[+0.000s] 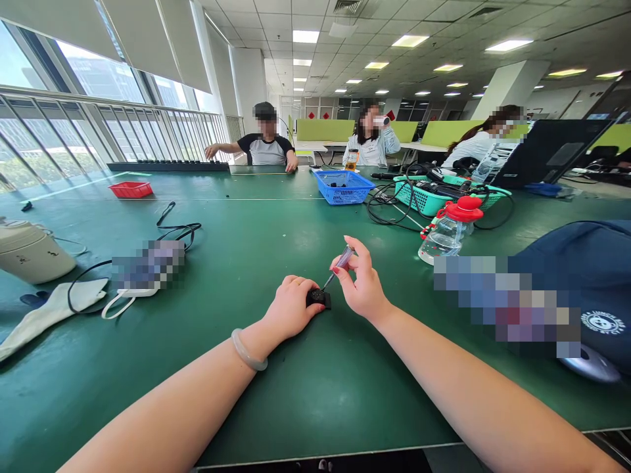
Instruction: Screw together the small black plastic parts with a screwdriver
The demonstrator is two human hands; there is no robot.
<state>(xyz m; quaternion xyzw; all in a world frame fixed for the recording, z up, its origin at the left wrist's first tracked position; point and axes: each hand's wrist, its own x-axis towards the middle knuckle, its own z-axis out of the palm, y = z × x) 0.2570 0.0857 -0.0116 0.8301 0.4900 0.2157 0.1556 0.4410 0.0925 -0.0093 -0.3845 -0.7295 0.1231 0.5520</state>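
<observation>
Near the middle of the green table [276,236], my left hand [292,305] is closed on a small black part [316,297], which rests on the tabletop. A pale bracelet [246,351] circles my left wrist. My right hand [362,282] pinches the handle of a small screwdriver [344,258] between thumb and fingers. The screwdriver slants down to the left, with its tip at the top of the black part. Whether the tip sits in a screw is too small to tell.
Ahead are a blue basket [345,188], a red tray [131,190] and a green basket [424,197] with tangled cables. A bottle [446,236] and a dark bag [582,263] stand right. A white glove [54,309] lies left. Three people sit beyond.
</observation>
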